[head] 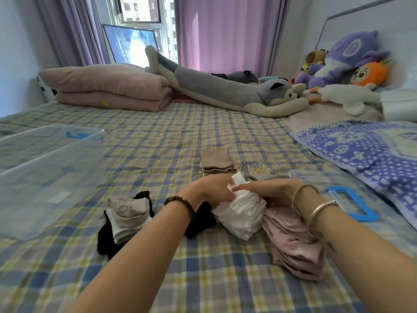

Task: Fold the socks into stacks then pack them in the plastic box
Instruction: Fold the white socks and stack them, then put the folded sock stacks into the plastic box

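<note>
Two hands (pixel 212 192) (pixel 272 192) grip white socks (pixel 241 213) — sheet lettering (pixel 242 165) illegible.

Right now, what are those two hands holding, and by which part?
The stack of folded white fabric socks. The left hand and the right hand both grip its far end, with fingers pinching the top sock's edge.

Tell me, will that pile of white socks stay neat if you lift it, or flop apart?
Probably floppy: the white socks are soft, wrinkled layers that sag at the edges. Likely light, being thin cloth. The pile might slide apart if lifted loosely, which may be why the left hand and right hand both hold it.
</note>
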`<state>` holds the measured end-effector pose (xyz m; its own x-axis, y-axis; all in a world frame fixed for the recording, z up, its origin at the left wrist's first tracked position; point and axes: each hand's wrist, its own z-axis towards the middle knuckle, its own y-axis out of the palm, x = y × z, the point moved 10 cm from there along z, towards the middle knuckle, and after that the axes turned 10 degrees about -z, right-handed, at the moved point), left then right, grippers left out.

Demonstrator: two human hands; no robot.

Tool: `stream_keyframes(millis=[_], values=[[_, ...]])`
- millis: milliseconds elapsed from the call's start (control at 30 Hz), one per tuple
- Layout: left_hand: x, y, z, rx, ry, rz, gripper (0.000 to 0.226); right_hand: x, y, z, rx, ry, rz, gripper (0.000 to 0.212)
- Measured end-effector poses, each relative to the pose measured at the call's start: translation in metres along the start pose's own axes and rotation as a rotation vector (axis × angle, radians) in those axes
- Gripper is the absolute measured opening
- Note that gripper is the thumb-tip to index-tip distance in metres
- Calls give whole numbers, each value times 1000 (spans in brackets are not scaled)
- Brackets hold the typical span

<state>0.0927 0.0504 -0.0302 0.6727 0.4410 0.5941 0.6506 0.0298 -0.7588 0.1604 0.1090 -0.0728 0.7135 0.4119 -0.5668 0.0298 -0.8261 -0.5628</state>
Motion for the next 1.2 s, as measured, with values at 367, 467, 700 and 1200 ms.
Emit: stream_keyframes(millis=[367,467,700,1200], values=[[-7,-8,-8,76,-7,-2,47,-21,4,3,5,-131,256,19],[-5,-17,-16,121,-3,-56,47,-30,-1,-7,60,-115,157,26],[10,-57,-50,295,69,-295,50,-63,-48,-47,422,-95,241,95],[-36,-95,-114,521,95,-847,43,-131,-1,-82,427,-369,628,59]])
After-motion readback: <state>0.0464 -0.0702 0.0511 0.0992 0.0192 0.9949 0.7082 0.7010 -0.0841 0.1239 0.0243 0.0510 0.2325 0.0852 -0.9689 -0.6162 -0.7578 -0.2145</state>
